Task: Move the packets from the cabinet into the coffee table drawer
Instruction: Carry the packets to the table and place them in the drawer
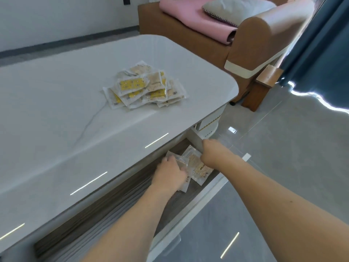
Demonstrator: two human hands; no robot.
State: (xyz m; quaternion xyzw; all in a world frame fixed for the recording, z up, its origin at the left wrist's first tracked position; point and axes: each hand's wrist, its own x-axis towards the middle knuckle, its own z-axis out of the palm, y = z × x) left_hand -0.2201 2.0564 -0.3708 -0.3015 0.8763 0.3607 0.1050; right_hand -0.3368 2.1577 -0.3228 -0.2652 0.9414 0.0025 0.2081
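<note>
Some packets point(196, 165) already lie in the open coffee table drawer point(117, 203), at its far right end, so part of the job looks done. A much bigger pile of packets point(144, 87) sits on top of the white surface point(56, 110), well apart from the drawer, and it looks like these must go in next. The cabinet is not in view, so I cannot tell if more packets wait there. Both bare arms reach forward and down into the drawer. The left hand point(170, 173) lies palm down on the packets in the drawer, with its fingers spread a little and bent over them; it seems to press or push them, but I cannot tell if it grips one. The right hand point(210, 153) is at the far right corner of the drawer, next to the drawer's end wall, with its fingers curled down by the edge of a packet. Its fingertips are hidden, so I cannot tell if it holds anything.
</note>
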